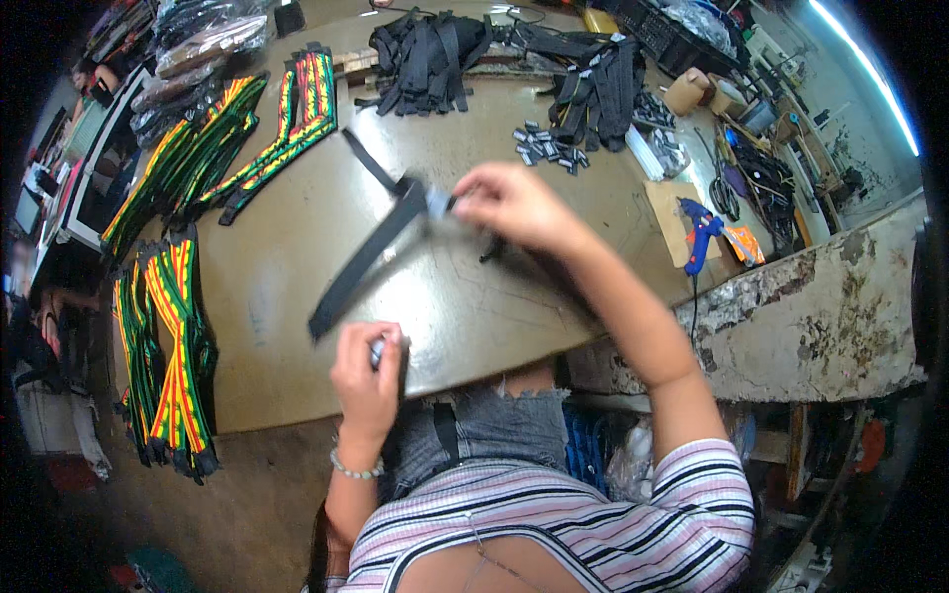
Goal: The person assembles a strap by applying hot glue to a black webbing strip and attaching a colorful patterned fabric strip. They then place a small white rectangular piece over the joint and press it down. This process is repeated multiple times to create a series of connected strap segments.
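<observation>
Head view: my right hand (516, 206) pinches the upper end of a black strap (368, 255) that slants down over the tabletop (474, 316). My left hand (368, 371) is clenched around a small grey object (378, 348) at the near edge. Striped straps (173, 346) lie left.

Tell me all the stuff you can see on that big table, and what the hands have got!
black strap: one, black, lifted over the middle of the table, one end pinched by the right hand
small grey piece: one, in the left hand; too hidden to tell what it is
striped straps: several bundles, green, yellow and red, along the table's left side and far left
black strap piles: two heaps, black, far edge
small clips: a scatter, black and grey, near the heaps
glue gun: one, blue, on cardboard at the right
table: one, brown
left hand: near table edge, beaded bracelet at the wrist
right hand: fingers shut on the strap
</observation>
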